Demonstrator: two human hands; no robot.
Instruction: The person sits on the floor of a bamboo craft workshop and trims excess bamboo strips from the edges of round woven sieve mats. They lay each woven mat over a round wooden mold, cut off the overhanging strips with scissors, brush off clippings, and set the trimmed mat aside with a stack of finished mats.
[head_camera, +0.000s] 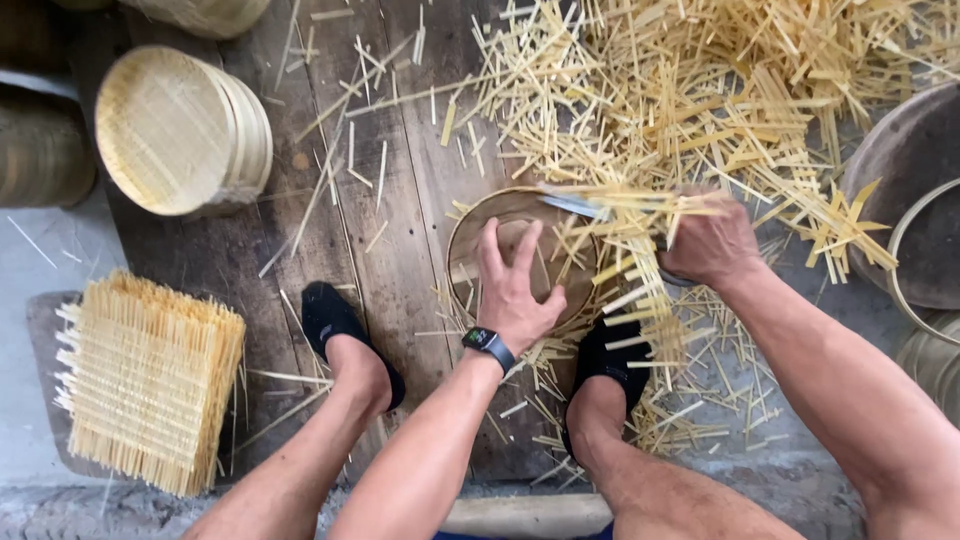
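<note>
Item: round bamboo steamer frame (470, 225), lying on the dark wooden boards (400, 250) between the person's two feet, partly buried under a woven slat mat (640, 250) whose ends stick out past the rim.

Left hand (512, 290) — pressed flat inside the ring, fingers spread apart, a dark wristwatch (487, 342) on the wrist.

Right hand (710, 240) — fingers curled shut on a knife (572, 205), its blade lying across the slats at the rim's upper edge; the handle is hidden in the fist.

Handling: the ring looks light and stiff, springy rather than brittle; the thin slats look splintery and easy to snap. Best held by the rim wall or pinned from inside with an open palm, as now.

Surroundings: loose bamboo offcuts (700, 90) heaped above and right; a stack of finished round trays (180, 130) upper left; a pile of square slat mats (150, 380) lower left; black shoes (335, 325) on both feet.
</note>
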